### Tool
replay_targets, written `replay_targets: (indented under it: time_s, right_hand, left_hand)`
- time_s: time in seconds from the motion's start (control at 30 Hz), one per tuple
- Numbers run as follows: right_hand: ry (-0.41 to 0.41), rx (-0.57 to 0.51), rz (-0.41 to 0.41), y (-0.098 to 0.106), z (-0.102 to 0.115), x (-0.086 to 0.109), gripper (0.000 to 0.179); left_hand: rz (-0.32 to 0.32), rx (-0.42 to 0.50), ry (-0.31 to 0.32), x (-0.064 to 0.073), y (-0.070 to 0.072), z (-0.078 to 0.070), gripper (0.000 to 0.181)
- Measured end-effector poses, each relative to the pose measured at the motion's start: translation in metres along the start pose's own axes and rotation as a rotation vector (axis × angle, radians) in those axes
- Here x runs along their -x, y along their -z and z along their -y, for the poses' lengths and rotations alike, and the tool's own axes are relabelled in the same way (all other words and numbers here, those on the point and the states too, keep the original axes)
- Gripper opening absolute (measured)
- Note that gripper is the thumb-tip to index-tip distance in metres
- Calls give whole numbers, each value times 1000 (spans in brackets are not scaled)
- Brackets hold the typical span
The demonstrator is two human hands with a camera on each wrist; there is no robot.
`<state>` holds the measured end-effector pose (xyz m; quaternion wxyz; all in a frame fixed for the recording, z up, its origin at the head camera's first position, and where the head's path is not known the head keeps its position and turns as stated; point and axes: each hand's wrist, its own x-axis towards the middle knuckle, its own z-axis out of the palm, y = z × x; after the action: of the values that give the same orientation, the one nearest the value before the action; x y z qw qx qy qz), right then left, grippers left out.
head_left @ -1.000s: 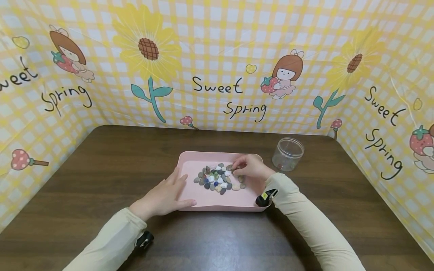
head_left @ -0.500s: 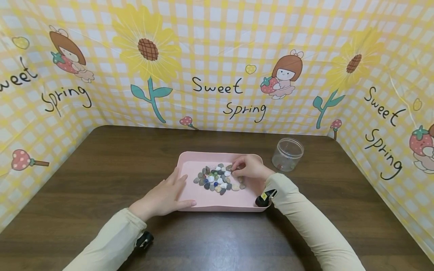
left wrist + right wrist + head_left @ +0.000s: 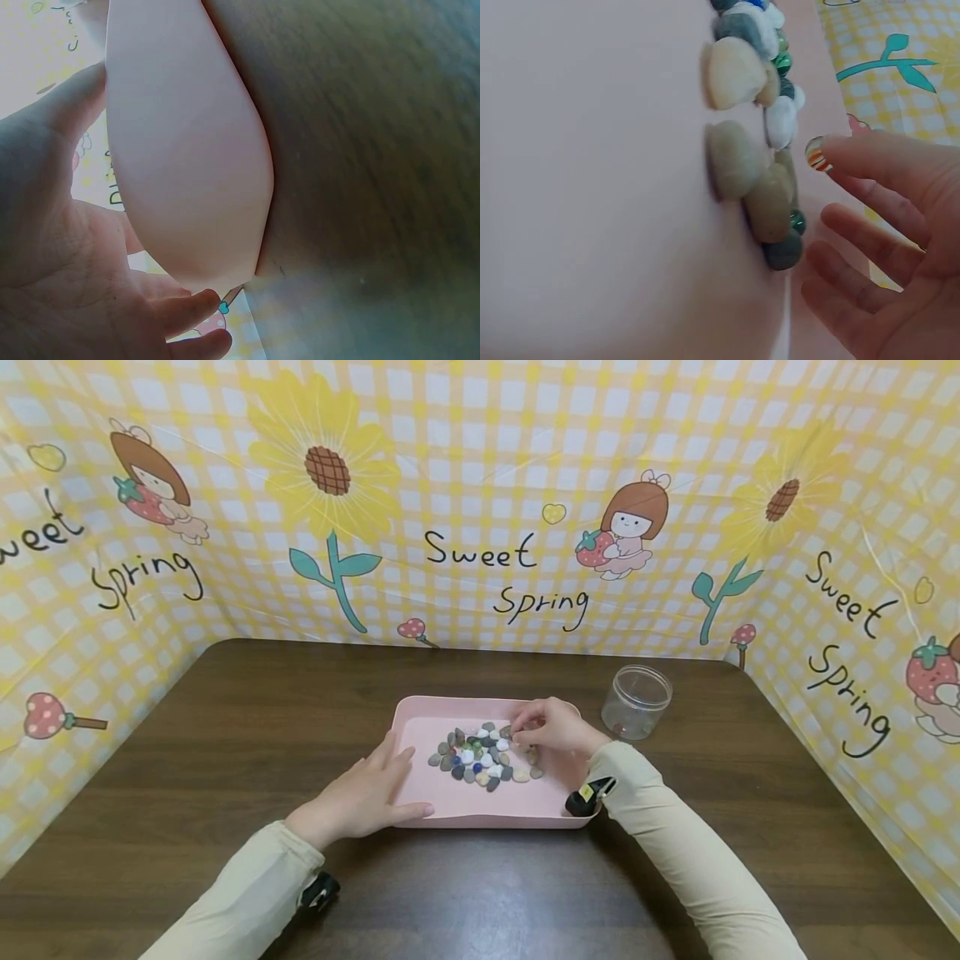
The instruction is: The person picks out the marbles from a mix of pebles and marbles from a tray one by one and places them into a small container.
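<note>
Positions are read off a dial centred on the tray (image 3: 450, 802), 12 o'clock being the side farthest from the person.

Risks, in my judgement. First, the striped marble (image 3: 819, 154) could slip: it is smooth, round and pinched only at the fingertips, so an uneven squeeze might shoot it out, to roll among the stones (image 3: 486, 760) or, past the rim, across the table (image 3: 487, 893). Second, stones and a green marble (image 3: 798, 223) lie near the spare fingers; a low sweep could scatter them. Third, the black wrist camera (image 3: 582, 802) sits at the tray's corner near 4 o'clock and could snag the rim; contact cannot be confirmed. Fourth, the jar (image 3: 637, 702), outside the tray at 2 o'clock, looks light and might tip if brushed.

Hand condition. Right hand (image 3: 553, 727), over the tray toward 2 o'clock: thumb and, apparently, index finger closed on the striped marble; the other fingers are loosely bent and hold nothing. Left hand (image 3: 356, 802), between 8 and 9 o'clock: fingers extended and spread along the rim, gripping nothing. Whether it presses firmly enough to steady the tray cannot be told.
</note>
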<state>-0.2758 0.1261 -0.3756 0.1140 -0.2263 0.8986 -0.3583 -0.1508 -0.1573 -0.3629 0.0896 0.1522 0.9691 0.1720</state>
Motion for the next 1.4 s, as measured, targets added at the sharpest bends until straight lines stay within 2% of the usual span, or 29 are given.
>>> replay_targets:
  time_s: [0.13,0.33,0.53,0.8,1.1,1.4]
  right_hand:
    - [26,-60,11,6,3,-1,12]
    - [111,-66,-5,15,8,0,12]
    - [148,-111,-33,22,10,2,13]
    - [163,-106,-89,33,14,11,13]
    - [156,-143,-119,42,12,20,16]
    - [160,-112,-163,51,9,28,17]
  left_hand:
    - [-4,-1,-5,0,1,0,87]
    - [-4,7,-3,0,2,0,88]
    - [2,7,-6,0,3,-1,89]
    - [24,13,12,0,2,-1,92]
    - [20,18,6,0,0,0,92]
    - [18,10,-1,0,0,1,93]
